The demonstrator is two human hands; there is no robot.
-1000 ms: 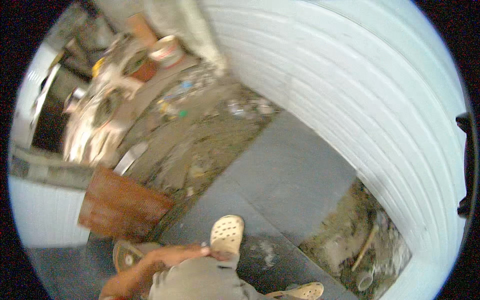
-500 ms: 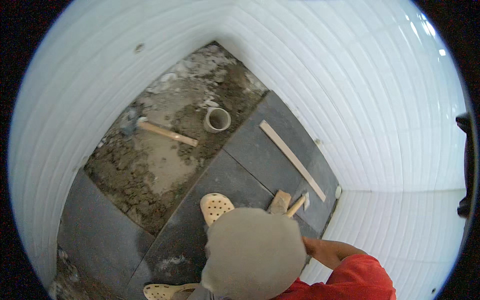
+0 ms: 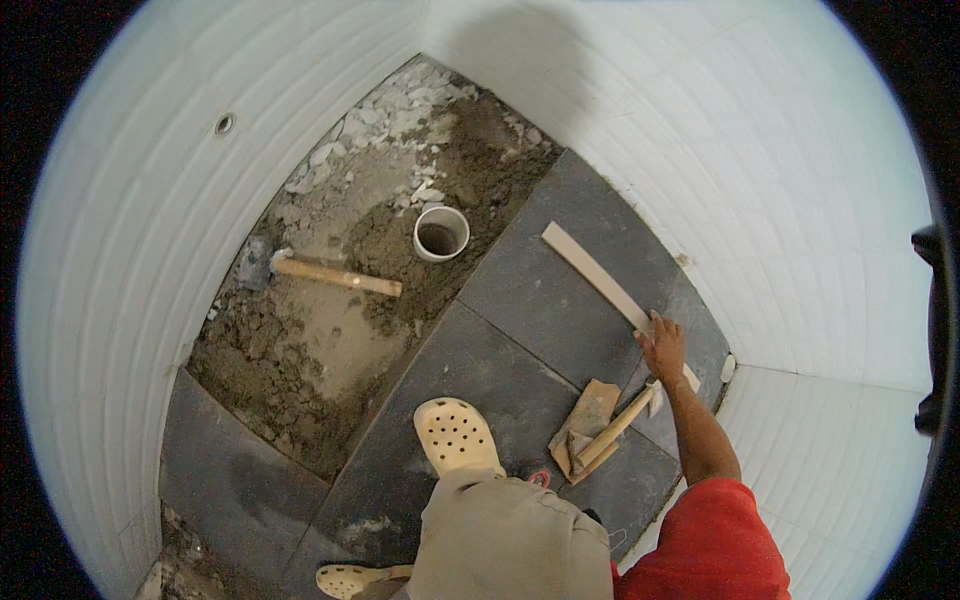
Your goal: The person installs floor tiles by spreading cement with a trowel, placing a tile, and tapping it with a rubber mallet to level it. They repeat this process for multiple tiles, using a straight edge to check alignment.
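On the grey floor tiles lies a long pale flat strip [image 3: 595, 272], like a wooden batten. My right hand [image 3: 664, 350] has come down over its nearer part, thumb at one edge and fingers at the other, gripping it. The strip's near end shows past the hand. Just below the hand, a small hammer [image 3: 620, 425] with a light wooden handle rests on a brown, worn board-like piece [image 3: 590, 405]. My left hand is out of sight.
A mallet [image 3: 335, 277] with a grey head lies on the bare mortar bed [image 3: 330, 350], near an upright white pipe [image 3: 441, 234]. White rubble [image 3: 375, 115] fills the far corner. Ribbed white walls enclose the floor. My cream clogs [image 3: 455, 430] stand on dark tiles [image 3: 520, 330].
My right arm has reached forward, and its hand, hidden before, is now on the strip. My knee has dropped lower in view, uncovering more of the hammer and the brown piece.
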